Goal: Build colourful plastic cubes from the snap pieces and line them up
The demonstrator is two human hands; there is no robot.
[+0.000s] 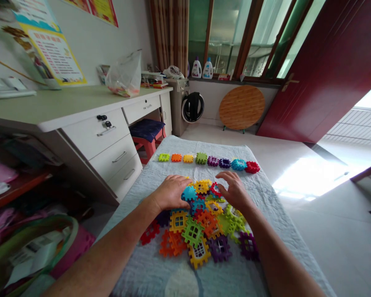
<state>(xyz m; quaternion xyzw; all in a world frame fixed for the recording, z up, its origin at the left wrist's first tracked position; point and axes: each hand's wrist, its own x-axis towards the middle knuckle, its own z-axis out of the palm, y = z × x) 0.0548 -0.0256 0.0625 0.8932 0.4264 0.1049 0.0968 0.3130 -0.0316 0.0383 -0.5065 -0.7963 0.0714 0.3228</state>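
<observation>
A pile of colourful plastic building tiles (193,231) lies on the cloth-covered table (136,214). My left hand (173,192) is at the pile's left back side, its thumb and fingers spread around a light blue tile (189,193). Over the right back side of the pile is my right hand (234,189), fingers apart and curved, close to a red tile (215,189); firm contact is not clear. Beyond both hands, a row of tiles in several colours runs across the table, from a lime one (163,157) at the left to a red stack (252,167) at the right.
A white desk (80,103) with drawers stands at the left, with a plastic bag (125,76) on it. A stool (146,132) and washing machine (181,103) are behind. A pink basket (71,247) sits at the lower left, and a round wooden board (242,107) leans by the wall.
</observation>
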